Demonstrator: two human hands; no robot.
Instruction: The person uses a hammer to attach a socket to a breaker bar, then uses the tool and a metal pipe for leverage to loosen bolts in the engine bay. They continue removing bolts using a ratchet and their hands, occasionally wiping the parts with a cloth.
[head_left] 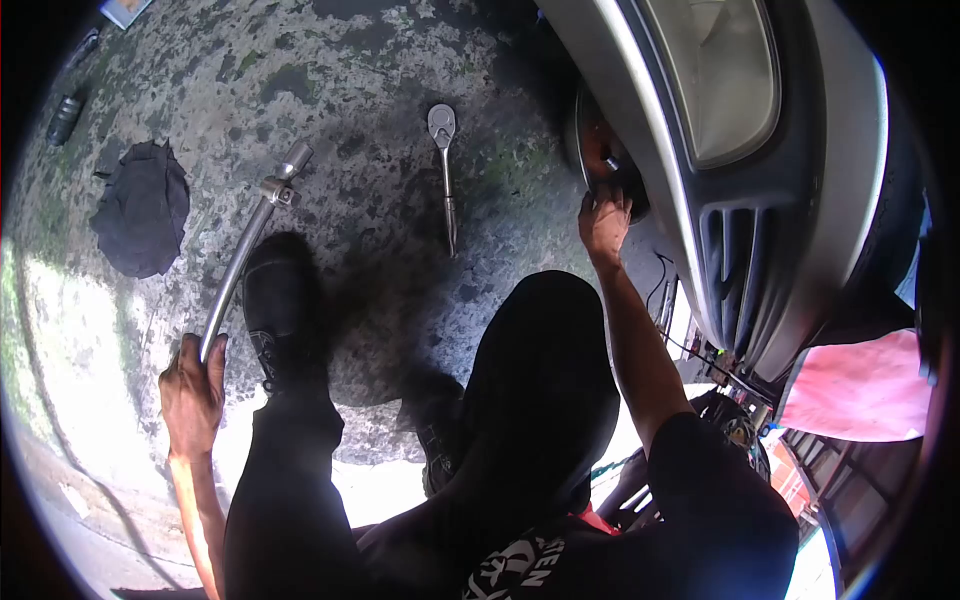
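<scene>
Black shirt (700,490) — white lettering (520,565)

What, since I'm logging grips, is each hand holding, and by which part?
The left hand holds the long metal bar by its near end, opposite the wider head. The right hand is beside the bumper; whether it grips anything cannot be told.

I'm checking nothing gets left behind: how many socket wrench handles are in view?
2: the breaker bar gripped in the left hand, and the ratchet lying on the concrete floor. More may be hidden beneath the car.
</scene>
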